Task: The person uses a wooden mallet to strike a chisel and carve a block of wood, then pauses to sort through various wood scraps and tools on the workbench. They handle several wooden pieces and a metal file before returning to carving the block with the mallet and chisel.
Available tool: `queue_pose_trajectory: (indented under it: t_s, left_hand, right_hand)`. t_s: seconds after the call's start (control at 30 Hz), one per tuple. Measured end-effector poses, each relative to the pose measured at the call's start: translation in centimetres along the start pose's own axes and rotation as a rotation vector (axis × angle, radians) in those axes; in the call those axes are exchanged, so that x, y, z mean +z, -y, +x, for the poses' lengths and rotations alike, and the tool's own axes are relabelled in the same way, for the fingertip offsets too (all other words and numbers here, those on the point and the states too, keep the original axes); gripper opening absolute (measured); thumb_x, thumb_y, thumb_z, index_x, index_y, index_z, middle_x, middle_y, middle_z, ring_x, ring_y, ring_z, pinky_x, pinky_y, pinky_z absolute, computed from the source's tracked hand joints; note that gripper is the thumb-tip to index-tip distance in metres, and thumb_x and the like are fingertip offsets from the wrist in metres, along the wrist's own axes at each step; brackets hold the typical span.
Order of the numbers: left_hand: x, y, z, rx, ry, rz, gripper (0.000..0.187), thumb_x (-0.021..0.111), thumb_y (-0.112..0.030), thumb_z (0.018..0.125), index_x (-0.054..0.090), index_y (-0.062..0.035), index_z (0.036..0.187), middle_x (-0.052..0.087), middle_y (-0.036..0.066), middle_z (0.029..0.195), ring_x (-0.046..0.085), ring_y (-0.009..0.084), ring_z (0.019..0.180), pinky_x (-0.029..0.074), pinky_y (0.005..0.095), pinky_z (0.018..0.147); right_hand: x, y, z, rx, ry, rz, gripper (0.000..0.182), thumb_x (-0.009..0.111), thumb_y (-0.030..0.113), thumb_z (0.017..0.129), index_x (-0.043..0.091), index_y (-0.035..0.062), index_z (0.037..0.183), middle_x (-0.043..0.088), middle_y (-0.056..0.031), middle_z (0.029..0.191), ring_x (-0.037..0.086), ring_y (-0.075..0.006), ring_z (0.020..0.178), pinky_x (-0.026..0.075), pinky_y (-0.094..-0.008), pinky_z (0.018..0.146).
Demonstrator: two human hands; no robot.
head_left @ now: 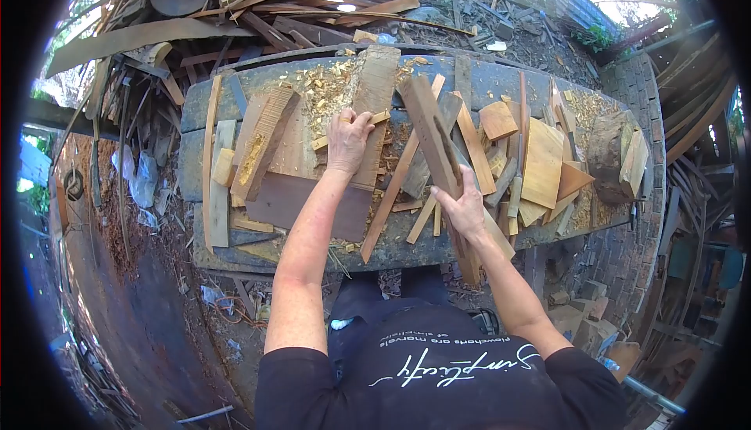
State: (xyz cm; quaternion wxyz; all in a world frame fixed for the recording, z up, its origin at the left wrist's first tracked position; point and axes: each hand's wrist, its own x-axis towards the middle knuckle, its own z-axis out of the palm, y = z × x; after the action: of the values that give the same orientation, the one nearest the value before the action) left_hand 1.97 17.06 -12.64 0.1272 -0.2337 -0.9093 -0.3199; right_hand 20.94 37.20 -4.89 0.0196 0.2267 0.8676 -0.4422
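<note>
My left hand (pixel 350 139) is closed on a short, thin wood strip (pixel 374 119) at the middle of the workbench, above a broad rough board (pixel 379 74). On the right, my right hand (pixel 461 201) grips a long dark wooden beam (pixel 430 125) that slants across the bench, its lower end near the front edge. The thumb lies on the beam's left side and the fingers are on its right. Left of my left hand lie a wide light board (pixel 296 144), a purplish-brown board (pixel 305 207) and a thick block with a gouged face (pixel 262 148).
The bench (pixel 192 187) carries wood chips (pixel 332 86), several slats, a square block (pixel 498 120), a pale panel (pixel 542 165) and a log piece (pixel 612 156) at the right end. Behind it is a heap of scrap wood (pixel 313 11). Cut blocks lie on the ground at lower right.
</note>
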Motion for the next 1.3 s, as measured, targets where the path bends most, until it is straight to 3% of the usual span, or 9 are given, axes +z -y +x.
queue_pose_trajectory:
  t_s: [0.17, 0.2, 0.3, 0.5, 0.6, 0.9, 1.07, 1.2, 1.3]
  left_hand:
    - [0.2, 0.0, -0.1, -0.022, -0.025, -0.004, 0.023, 0.073, -0.021, 0.082, 0.070, -0.0186, 0.105, 0.054, 0.005, 0.093, 0.053, 0.0260, 0.092, 0.043, 0.0417, 0.082]
    - [0.3, 0.1, -0.2, -0.021, -0.027, -0.003, 0.023, 0.073, -0.021, 0.082, 0.070, -0.0186, 0.105, 0.054, 0.005, 0.093, 0.053, 0.0260, 0.092, 0.043, 0.0417, 0.082]
    - [0.1, 0.1, 0.1, -0.016, -0.040, 0.007, 0.023, 0.073, -0.021, 0.082, 0.070, -0.0192, 0.105, 0.054, 0.004, 0.094, 0.053, 0.0257, 0.092, 0.042, 0.0411, 0.082]
    - [-0.2, -0.3, -0.1, -0.033, -0.022, -0.003, 0.021, 0.073, -0.023, 0.084, 0.071, -0.0165, 0.104, 0.056, 0.006, 0.093, 0.054, 0.0271, 0.090, 0.045, 0.0414, 0.081]
    - [-0.3, -0.3, 0.0, -0.030, -0.022, 0.011, 0.021, 0.073, -0.022, 0.084, 0.071, -0.0165, 0.104, 0.056, 0.006, 0.094, 0.054, 0.0272, 0.090, 0.045, 0.0415, 0.081]
    - [-0.1, 0.0, 0.2, -0.040, -0.023, -0.027, 0.020, 0.072, -0.027, 0.085, 0.071, -0.0190, 0.103, 0.054, 0.004, 0.093, 0.054, 0.0256, 0.093, 0.043, 0.0411, 0.082]
    - [-0.5, -1.1, 1.0, -0.222, 0.083, -0.029, 0.023, 0.073, -0.036, 0.084, 0.073, -0.0228, 0.102, 0.053, 0.003, 0.093, 0.053, 0.0237, 0.093, 0.042, 0.0401, 0.084]
    - [0.4, -1.6, 1.2, -0.124, -0.049, 0.013, 0.022, 0.073, -0.034, 0.084, 0.075, -0.0249, 0.103, 0.053, 0.001, 0.094, 0.052, 0.0231, 0.094, 0.041, 0.0397, 0.085]
    - [1.7, -0.4, 1.9, -0.041, -0.076, -0.142, 0.018, 0.074, -0.030, 0.083, 0.077, -0.0263, 0.100, 0.055, 0.000, 0.093, 0.053, 0.0227, 0.091, 0.041, 0.0391, 0.084]
  right_hand:
    - [-0.4, 0.7, 2.1, -0.083, -0.005, 0.130, 0.065, 0.076, 0.036, 0.082, 0.044, 0.0097, 0.133, 0.069, -0.0210, 0.108, 0.068, -0.0369, 0.100, 0.051, -0.0452, 0.088]
    - [-0.6, 0.6, 2.3, -0.010, 0.082, 0.014, 0.068, 0.076, 0.039, 0.082, 0.044, 0.0094, 0.133, 0.069, -0.0215, 0.109, 0.067, -0.0372, 0.103, 0.050, -0.0450, 0.090]
    - [-1.7, 0.6, 1.9, -0.081, 0.131, -0.235, 0.068, 0.075, 0.039, 0.082, 0.043, 0.0107, 0.134, 0.068, -0.0221, 0.113, 0.066, -0.0386, 0.106, 0.049, -0.0462, 0.092]
    - [-2.4, 1.4, 3.4, -0.069, 0.045, -0.139, 0.069, 0.075, 0.040, 0.081, 0.042, 0.0136, 0.135, 0.067, -0.0236, 0.113, 0.066, -0.0406, 0.105, 0.050, -0.0491, 0.090]
    - [-2.4, 1.7, 3.5, -0.019, 0.203, -0.331, 0.066, 0.073, 0.040, 0.082, 0.042, 0.0147, 0.134, 0.066, -0.0242, 0.112, 0.065, -0.0433, 0.105, 0.049, -0.0501, 0.090]
    - [-1.2, -0.4, 2.3, -0.139, -0.013, -0.209, 0.068, 0.074, 0.037, 0.083, 0.040, 0.0106, 0.135, 0.065, -0.0251, 0.114, 0.064, -0.0447, 0.106, 0.049, -0.0516, 0.088]
    - [-0.7, -0.1, 1.1, -0.175, -0.016, -0.222, 0.068, 0.075, 0.034, 0.084, 0.038, 0.0102, 0.136, 0.066, -0.0249, 0.114, 0.065, -0.0441, 0.103, 0.049, -0.0508, 0.088]
    - [-0.4, -2.0, 1.5, -0.123, -0.040, -0.126, 0.068, 0.075, 0.034, 0.084, 0.038, 0.0098, 0.136, 0.066, -0.0242, 0.113, 0.065, -0.0435, 0.103, 0.049, -0.0498, 0.089]
    - [-0.8, -2.5, 1.1, -0.090, -0.027, -0.099, 0.068, 0.074, 0.035, 0.084, 0.038, 0.0098, 0.136, 0.067, -0.0244, 0.113, 0.065, -0.0432, 0.104, 0.049, -0.0494, 0.089]
